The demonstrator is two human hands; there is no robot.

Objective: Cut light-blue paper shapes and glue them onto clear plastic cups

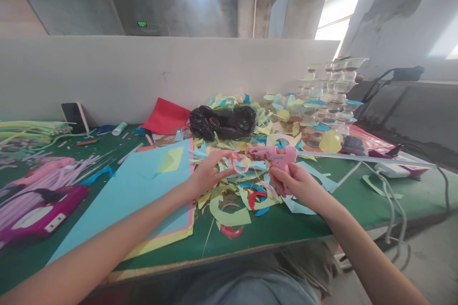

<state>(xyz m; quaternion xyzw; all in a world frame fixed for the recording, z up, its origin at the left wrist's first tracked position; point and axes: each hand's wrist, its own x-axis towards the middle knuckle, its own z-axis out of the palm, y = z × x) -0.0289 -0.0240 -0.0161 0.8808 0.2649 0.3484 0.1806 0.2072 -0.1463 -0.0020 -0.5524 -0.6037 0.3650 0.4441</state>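
Note:
My right hand [295, 182] is closed around the handle of a pink glue gun [274, 155], whose nozzle points left. Just at the nozzle, my left hand [209, 171] pinches a small pink paper ring [239, 162] between thumb and fingers. Both hands hover above a heap of yellow, blue and red paper scraps [236, 200] on the green table [307, 221].
Large light blue paper sheets [132, 190] lie left of the hands. A black plastic bag [223, 121], red paper [166, 116] and stacked clear cups [329, 95] stand behind. A phone [75, 116] leans on the grey wall. Pipe cleaners [39, 171] fill the far left. Cables [390, 190] hang off the right edge.

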